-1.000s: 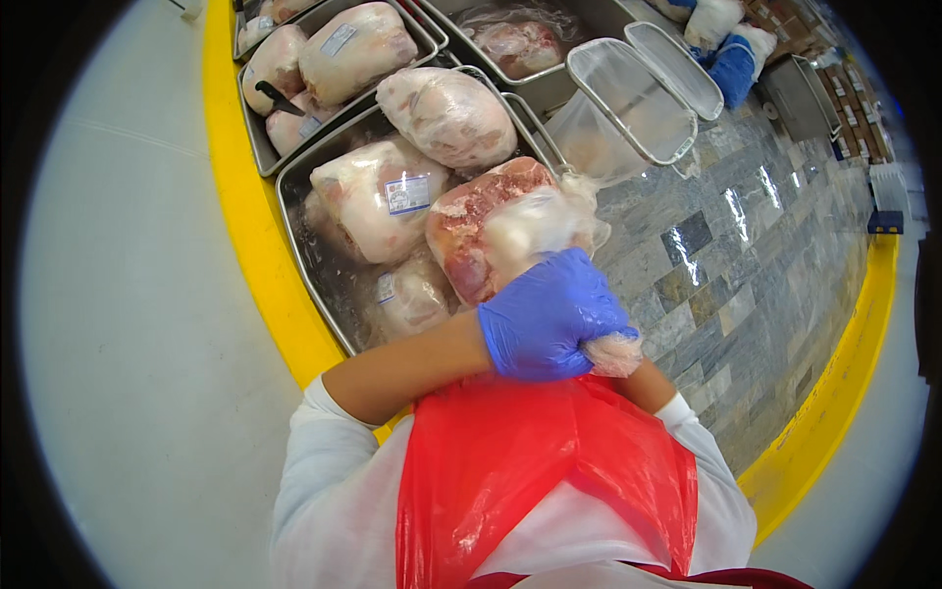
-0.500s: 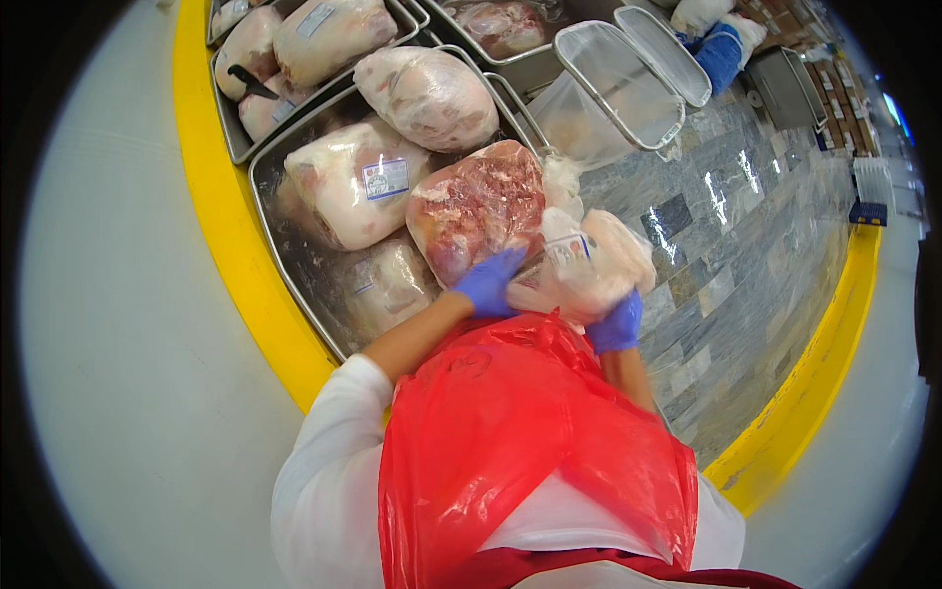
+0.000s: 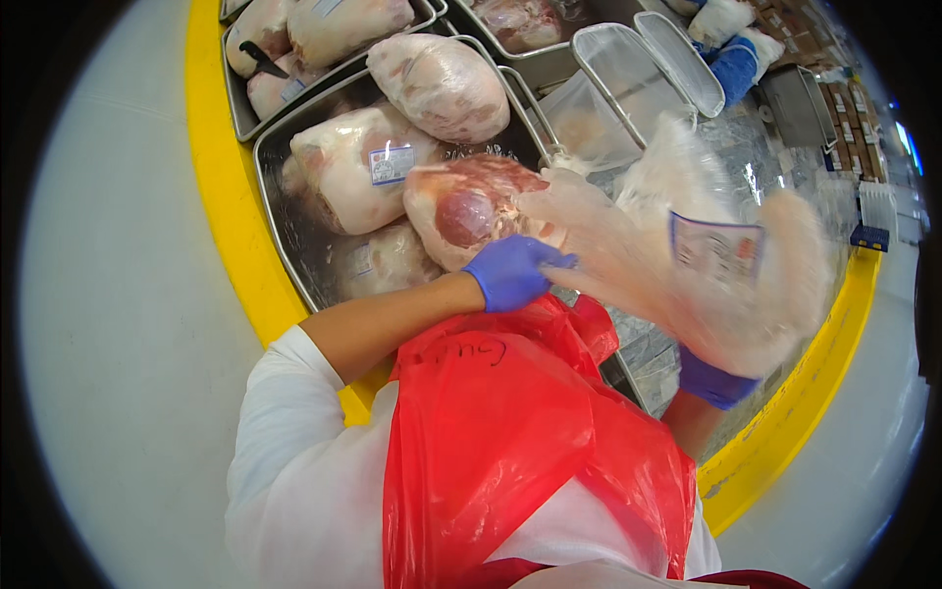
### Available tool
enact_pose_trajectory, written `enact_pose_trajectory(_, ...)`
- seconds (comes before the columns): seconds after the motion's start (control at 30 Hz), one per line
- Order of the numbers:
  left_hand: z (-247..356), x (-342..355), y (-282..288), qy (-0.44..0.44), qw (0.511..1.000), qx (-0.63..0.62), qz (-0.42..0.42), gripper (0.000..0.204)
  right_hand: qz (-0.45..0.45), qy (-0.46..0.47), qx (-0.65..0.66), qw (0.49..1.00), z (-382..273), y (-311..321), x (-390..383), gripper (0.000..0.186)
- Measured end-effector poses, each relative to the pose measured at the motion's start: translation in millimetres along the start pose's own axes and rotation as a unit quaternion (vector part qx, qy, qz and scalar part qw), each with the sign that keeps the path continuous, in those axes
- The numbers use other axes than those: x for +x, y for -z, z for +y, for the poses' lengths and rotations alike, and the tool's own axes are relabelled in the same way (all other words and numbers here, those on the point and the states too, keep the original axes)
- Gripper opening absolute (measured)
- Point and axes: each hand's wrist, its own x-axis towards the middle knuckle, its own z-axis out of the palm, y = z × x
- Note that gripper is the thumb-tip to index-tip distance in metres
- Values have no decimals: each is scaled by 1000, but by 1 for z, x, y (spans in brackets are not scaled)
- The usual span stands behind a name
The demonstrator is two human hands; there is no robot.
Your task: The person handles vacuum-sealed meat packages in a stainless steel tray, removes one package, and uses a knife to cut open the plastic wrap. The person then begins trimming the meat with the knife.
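Right now, a person in blue gloves is pulling a clear plastic wrapper (image 3: 687, 265) off a raw meat cut (image 3: 471, 211).

Their left hand (image 3: 510, 272) is pressing, fingers curled, against the cut at the steel tray's (image 3: 280, 216) edge; the right hand (image 3: 714, 378) is gripping the blurred wrapper above the metal table (image 3: 785, 157).

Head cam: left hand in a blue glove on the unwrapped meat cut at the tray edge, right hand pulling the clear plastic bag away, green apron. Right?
Not quite. The apron is red, not green, as the head view shows. The rest holds: the left hand in a blue glove rests on the unwrapped meat cut at the tray edge, and the right hand pulls the clear plastic bag away.
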Motion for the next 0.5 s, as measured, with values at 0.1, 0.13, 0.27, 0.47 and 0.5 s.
enact_pose_trajectory(0.1,30,17,10,53,987,-145,-42,28,-39,15,-188,981,14,18,11,78)
enact_pose_trajectory(0.13,28,19,4,60,985,-144,-71,31,-60,21,-245,967,19,18,10,78)
enact_pose_trajectory(0.27,18,9,-20,92,974,-147,-145,41,-121,29,-330,936,31,4,2,79)
enact_pose_trajectory(0.47,-103,18,-38,19,998,-24,-52,67,-98,-81,-88,988,47,4,-20,68)
enact_pose_trajectory(0.5,-109,19,-31,-10,997,64,-35,70,-80,-162,89,979,69,6,-27,69)
